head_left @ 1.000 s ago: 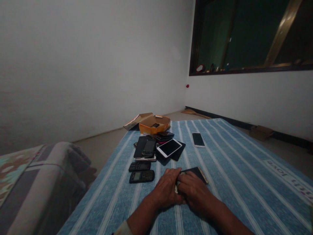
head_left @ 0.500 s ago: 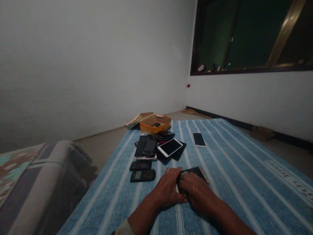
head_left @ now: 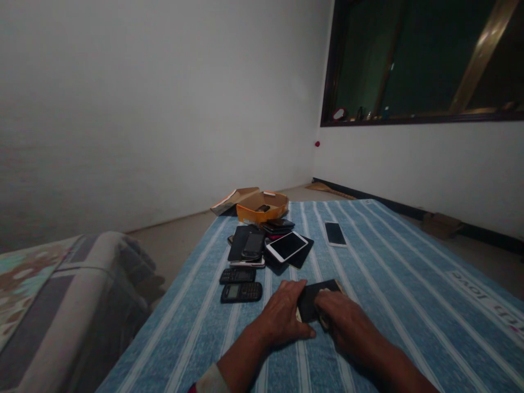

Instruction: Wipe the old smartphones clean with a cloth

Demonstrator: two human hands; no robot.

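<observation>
On the striped cloth lies a dark-screened smartphone with pale gold ends. My left hand grips its left end, thumb along the near edge and fingers over the far one. My right hand is closed and presses onto the screen's right half. Whitish bits show at its fingertips, like a crumpled wipe mostly hidden under the fingers. Left of my hands, two black keypad phones lie one behind the other. Farther back is a heap of phones, with a white smartphone on top.
An open orange box with a dark phone inside stands at the far end. Another white smartphone lies alone to the right. Blue striped cloth covers the surface. A draped grey blanket is at the left, beside a wall.
My right hand has slid rightward across the phone, uncovering more of the screen's left half. My left hand keeps its grip on the left end. The view has shifted slightly.
</observation>
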